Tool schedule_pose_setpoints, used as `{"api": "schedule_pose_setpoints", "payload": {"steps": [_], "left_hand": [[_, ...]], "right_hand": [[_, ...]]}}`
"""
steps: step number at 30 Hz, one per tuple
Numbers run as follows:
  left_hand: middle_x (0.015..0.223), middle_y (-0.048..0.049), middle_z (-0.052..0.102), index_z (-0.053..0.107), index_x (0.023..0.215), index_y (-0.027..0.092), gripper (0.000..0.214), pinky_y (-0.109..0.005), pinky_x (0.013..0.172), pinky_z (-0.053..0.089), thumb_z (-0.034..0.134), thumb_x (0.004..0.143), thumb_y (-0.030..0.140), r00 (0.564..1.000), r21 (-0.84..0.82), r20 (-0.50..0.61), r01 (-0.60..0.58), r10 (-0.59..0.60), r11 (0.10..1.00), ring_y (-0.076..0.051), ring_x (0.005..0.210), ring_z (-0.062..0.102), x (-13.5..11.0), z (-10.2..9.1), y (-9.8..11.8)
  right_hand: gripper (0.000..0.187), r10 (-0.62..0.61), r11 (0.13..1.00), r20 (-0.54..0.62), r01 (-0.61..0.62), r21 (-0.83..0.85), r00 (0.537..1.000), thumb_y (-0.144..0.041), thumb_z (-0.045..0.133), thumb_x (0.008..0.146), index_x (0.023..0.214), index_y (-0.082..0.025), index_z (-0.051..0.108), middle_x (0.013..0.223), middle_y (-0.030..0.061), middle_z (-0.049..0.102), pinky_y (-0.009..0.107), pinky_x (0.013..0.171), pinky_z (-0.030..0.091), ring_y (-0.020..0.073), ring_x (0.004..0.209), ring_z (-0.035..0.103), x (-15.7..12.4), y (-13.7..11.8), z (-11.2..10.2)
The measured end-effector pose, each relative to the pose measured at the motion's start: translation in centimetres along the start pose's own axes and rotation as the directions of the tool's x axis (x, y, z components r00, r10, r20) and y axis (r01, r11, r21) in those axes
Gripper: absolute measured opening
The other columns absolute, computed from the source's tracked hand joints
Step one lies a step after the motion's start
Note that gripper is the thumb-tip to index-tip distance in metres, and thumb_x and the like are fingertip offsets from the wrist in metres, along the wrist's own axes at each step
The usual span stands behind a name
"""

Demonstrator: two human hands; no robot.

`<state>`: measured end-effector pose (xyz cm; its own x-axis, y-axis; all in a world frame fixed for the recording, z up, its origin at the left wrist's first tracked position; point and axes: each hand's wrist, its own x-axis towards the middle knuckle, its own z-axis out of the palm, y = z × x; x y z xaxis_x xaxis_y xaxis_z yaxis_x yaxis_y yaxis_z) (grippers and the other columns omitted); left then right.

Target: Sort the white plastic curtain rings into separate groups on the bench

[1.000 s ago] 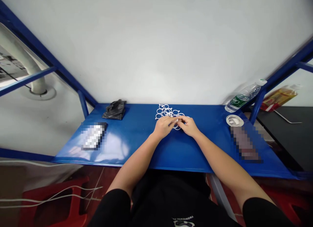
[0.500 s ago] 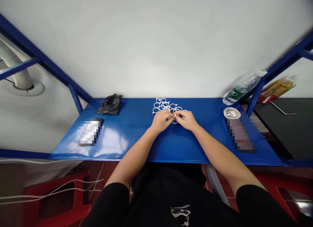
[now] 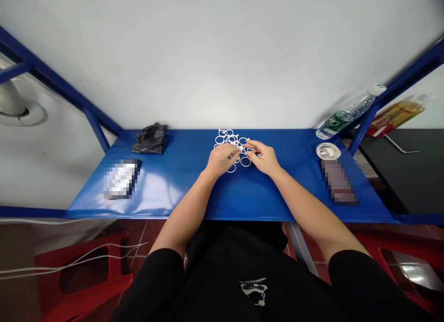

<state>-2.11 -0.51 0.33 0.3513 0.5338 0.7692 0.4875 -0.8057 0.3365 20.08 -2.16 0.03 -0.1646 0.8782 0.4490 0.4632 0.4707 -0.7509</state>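
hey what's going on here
A person has both bare hands at a cluster of white rings on a blue table. The left hand has its fingertips at a small white piece; whether it is gripped is too small to tell. The right hand is just across from it, thumb and forefinger parted. Most of the rings lie beyond and between the hands. A black bag lies off to the left, and a bottle leans at the right, behind a coiled cable.

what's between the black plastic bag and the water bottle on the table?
Head view: a cluster of white rings, with the left hand and right hand at its near part, lies between bag and bottle.
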Motion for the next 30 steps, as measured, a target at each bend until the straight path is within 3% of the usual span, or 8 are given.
{"api": "schedule_pose_setpoints", "payload": {"steps": [3, 7, 11, 17, 19, 23, 27, 30], "left_hand": [[0.091, -0.0043, 0.078, 0.081, 0.100, 0.022, 0.016, -0.031, 0.079, 0.056, 0.066, 0.102, 0.028, 0.981, 0.067, -0.079, 0.185, -0.179, 0.980, -0.017, 0.082, 0.071, 0.1, -2.8, -2.3], [0.093, -0.0054, 0.078, 0.084, 0.096, 0.022, 0.016, -0.035, 0.082, 0.055, 0.070, 0.099, 0.028, 0.872, 0.202, -0.016, 0.483, -0.490, 0.852, -0.020, 0.081, 0.069, -1.5, -6.3, -6.9], [0.077, -0.0034, 0.078, 0.082, 0.085, 0.019, 0.021, -0.034, 0.073, 0.050, 0.079, 0.094, 0.038, 0.737, 0.282, 0.246, 0.567, -0.629, 0.774, -0.019, 0.069, 0.064, -3.7, -8.2, -10.4], [0.076, -0.0020, 0.076, 0.081, 0.086, 0.020, 0.005, -0.037, 0.079, 0.049, 0.085, 0.086, 0.023, 0.550, 0.417, 0.242, 0.686, -0.800, 0.597, -0.021, 0.070, 0.064, -4.0, -8.8, -10.5], [0.090, -0.0042, 0.080, 0.082, 0.094, 0.020, 0.015, -0.038, 0.081, 0.049, 0.083, 0.081, 0.012, 0.571, 0.435, 0.184, 0.683, -0.800, 0.587, -0.023, 0.079, 0.066, -3.6, -8.6, -10.0], [0.105, -0.0071, 0.081, 0.080, 0.105, 0.021, 0.017, -0.039, 0.086, 0.051, 0.073, 0.090, 0.015, 0.704, 0.370, 0.088, 0.633, -0.704, 0.680, -0.024, 0.089, 0.067, -2.8, -7.0, -8.5], [0.106, -0.0092, 0.079, 0.079, 0.103, 0.022, 0.012, -0.041, 0.092, 0.053, 0.069, 0.097, 0.027, 0.861, 0.282, 0.002, 0.488, -0.509, 0.826, -0.026, 0.096, 0.068, -1.6, -4.3, -5.9], [0.102, -0.0084, 0.079, 0.078, 0.105, 0.021, 0.017, -0.041, 0.096, 0.054, 0.065, 0.102, 0.031, 0.940, 0.158, 0.063, 0.321, -0.334, 0.934, -0.024, 0.096, 0.070, -1.0, -2.1, -3.4]], "right_hand": [[0.032, -0.037, 0.987, 0.029, 0.041, -0.156, 0.999, -0.027, 0.065, 0.094, 0.122, -0.026, 0.080, 0.114, 0.0054, 0.083, 0.041, 0.087, 0.062, 0.0231, 0.089, 0.077, 0.2, 0.5, -0.3], [0.025, -0.158, 0.940, 0.169, 0.201, -0.276, 0.973, -0.025, 0.065, 0.096, 0.113, -0.026, 0.082, 0.113, 0.0066, 0.083, 0.050, 0.099, 0.057, 0.0293, 0.109, 0.074, 0.5, 0.8, -0.2], [0.027, -0.258, 0.900, 0.337, 0.353, -0.258, 0.905, -0.028, 0.064, 0.100, 0.122, -0.028, 0.080, 0.125, 0.0074, 0.080, 0.055, 0.109, 0.052, 0.0300, 0.119, 0.070, 0.3, 0.4, 0.5], [0.037, -0.211, 0.854, 0.441, 0.384, -0.351, 0.872, -0.031, 0.071, 0.098, 0.135, -0.028, 0.076, 0.151, 0.0111, 0.066, 0.066, 0.119, 0.043, 0.0381, 0.142, 0.055, -0.4, 1.3, 1.2], [0.035, -0.204, 0.850, 0.446, 0.384, -0.362, 0.871, -0.031, 0.071, 0.099, 0.134, -0.029, 0.076, 0.150, 0.0106, 0.066, 0.065, 0.118, 0.044, 0.0376, 0.142, 0.055, -0.3, 1.7, 1.0], [0.023, -0.235, 0.849, 0.442, 0.404, -0.341, 0.866, -0.027, 0.068, 0.101, 0.120, -0.027, 0.080, 0.140, 0.0102, 0.072, 0.063, 0.116, 0.044, 0.0350, 0.136, 0.059, 0.0, 1.9, 0.7], [0.015, -0.234, 0.871, 0.447, 0.390, -0.298, 0.864, -0.026, 0.065, 0.101, 0.099, -0.027, 0.080, 0.130, 0.0081, 0.076, 0.059, 0.112, 0.045, 0.0322, 0.126, 0.065, 0.3, 1.2, 0.7], [0.017, -0.247, 0.887, 0.422, 0.379, -0.264, 0.872, -0.026, 0.060, 0.104, 0.097, -0.026, 0.076, 0.125, 0.0080, 0.077, 0.054, 0.110, 0.045, 0.0305, 0.121, 0.066, 0.4, 0.5, 0.7]]}}
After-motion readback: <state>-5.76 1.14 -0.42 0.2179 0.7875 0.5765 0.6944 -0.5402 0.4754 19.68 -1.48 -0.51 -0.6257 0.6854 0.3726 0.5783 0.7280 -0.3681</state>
